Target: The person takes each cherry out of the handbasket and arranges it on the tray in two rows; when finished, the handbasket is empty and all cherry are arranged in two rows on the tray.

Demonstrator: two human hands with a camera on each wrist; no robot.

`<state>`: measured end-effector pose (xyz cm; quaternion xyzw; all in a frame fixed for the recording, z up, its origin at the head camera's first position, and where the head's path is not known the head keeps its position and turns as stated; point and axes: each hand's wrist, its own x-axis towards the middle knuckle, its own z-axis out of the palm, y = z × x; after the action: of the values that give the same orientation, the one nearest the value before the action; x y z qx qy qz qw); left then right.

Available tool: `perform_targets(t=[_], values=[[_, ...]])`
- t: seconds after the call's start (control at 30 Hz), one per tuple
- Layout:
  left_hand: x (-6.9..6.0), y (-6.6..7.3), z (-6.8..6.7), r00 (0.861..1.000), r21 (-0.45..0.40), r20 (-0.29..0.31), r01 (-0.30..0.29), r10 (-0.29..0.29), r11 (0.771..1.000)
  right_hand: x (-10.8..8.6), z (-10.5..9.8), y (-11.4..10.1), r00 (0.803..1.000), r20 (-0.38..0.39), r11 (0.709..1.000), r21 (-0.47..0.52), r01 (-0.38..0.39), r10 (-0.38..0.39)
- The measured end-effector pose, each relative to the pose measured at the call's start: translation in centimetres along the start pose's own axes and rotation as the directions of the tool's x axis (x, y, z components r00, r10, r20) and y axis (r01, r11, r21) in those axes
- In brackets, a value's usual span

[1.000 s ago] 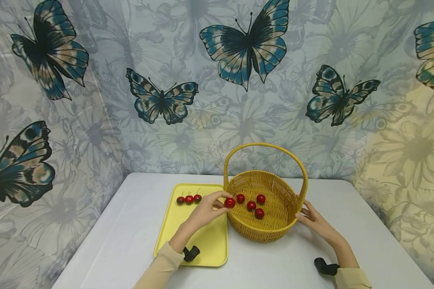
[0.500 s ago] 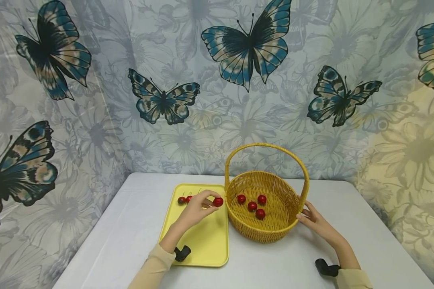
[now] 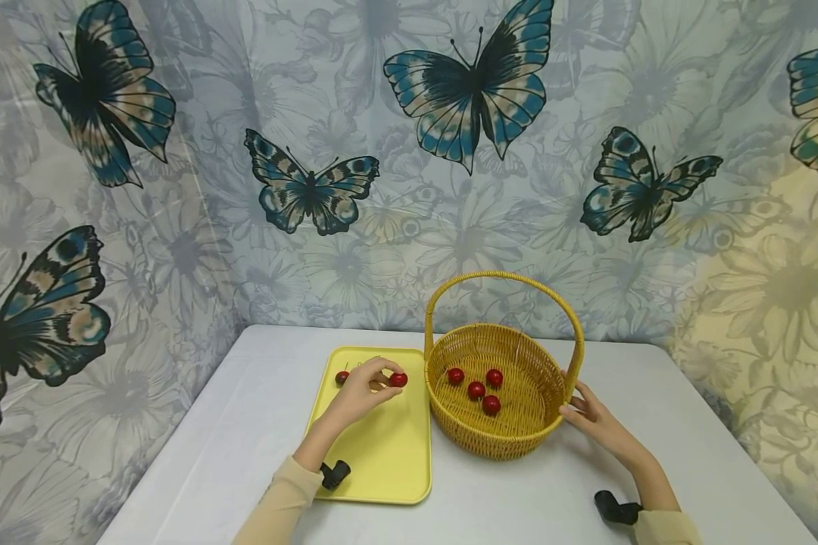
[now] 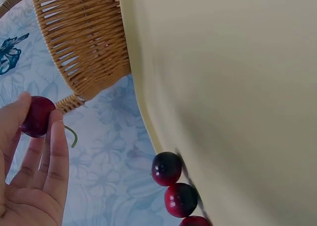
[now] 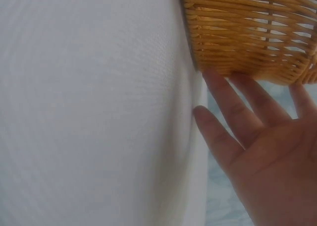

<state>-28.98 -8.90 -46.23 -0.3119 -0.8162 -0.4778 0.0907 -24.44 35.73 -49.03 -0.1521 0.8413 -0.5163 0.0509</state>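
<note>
Cherries (image 3: 398,379): left hand (image 3: 363,387) pinches one (right hand (image 3: 600,428) spread), basket (image 3: 497,448) holds four, tray (image 3: 382,465) three.

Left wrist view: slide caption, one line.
Left hand pinches a cherry; three more cherries sit on the tray, wicker basket alongside.

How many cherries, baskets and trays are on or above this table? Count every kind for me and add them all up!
Basket: 1
Tray: 1
Cherries: 8 (4 in the basket, 3 on the tray, 1 in the left hand)
Total: 10
</note>
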Motion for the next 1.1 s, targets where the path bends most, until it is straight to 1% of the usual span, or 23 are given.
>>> perform_targets(t=[0.13,0.33,0.57,0.73,0.8,0.97,1.1], values=[[0.3,-0.2,0.0,1.000,0.009,0.007,0.000,0.000,1.000,0.0,0.0,0.1,1.000,0.002,1.000,0.010,0.001,-0.001],[0.9,-1.0,-0.1,0.999,0.045,0.025,0.030,-0.031,0.999,0.0,0.0,0.0,1.000,0.001,1.000,0.016,-0.008,0.008],[1.3,-1.6,-0.4,0.997,0.060,0.063,0.031,-0.035,0.998,0.0,0.1,-0.2,1.000,-0.002,1.000,0.008,-0.004,0.004],[1.5,-1.9,-0.6,0.992,0.082,0.114,0.046,-0.055,0.996,-0.1,0.0,-0.1,1.000,-0.007,1.000,-0.007,-0.007,0.007],[1.7,-2.1,-0.7,0.988,0.085,0.132,0.064,-0.075,0.994,-0.1,0.0,-0.1,1.000,-0.004,1.000,-0.007,-0.006,0.006],[2.2,-2.8,-0.8,0.983,0.101,0.149,0.096,-0.110,0.990,0.0,0.1,-0.1,1.000,0.000,1.000,0.005,0.000,0.000],[2.7,-3.4,-0.8,0.982,0.132,0.159,0.078,-0.099,0.988,0.0,0.1,-0.3,1.000,-0.005,1.000,0.010,0.001,-0.001]])
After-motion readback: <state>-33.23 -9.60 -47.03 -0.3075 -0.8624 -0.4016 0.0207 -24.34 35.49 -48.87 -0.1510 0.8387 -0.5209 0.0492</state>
